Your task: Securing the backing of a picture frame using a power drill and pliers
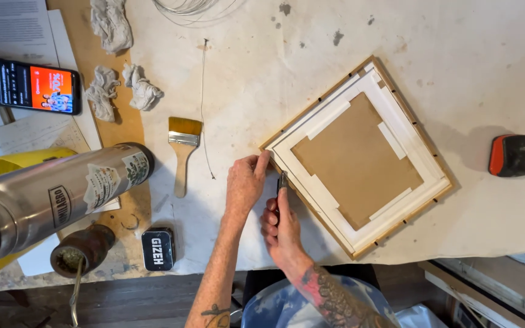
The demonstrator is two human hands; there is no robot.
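Both hands worked the frame's (pixel 360 159) lower-left edge: my left hand (pixel 245 182) pinned it flat-fingered, my right hand (pixel 279 226) gripped a small tool (pixel 282 181), needing steady pressure next, I judged.

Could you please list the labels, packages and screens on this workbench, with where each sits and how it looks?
Phone: far left edge, lying flat, lit screen, dark blue with an orange panel.
Steel flask: lying at left, silver, with a dark-outlined label and pale stickers near its black cap.
Small tin: near the front edge, left of the left hand, black rounded rectangle with white lettering.
Printed sheet: top left corner, white with grey text.
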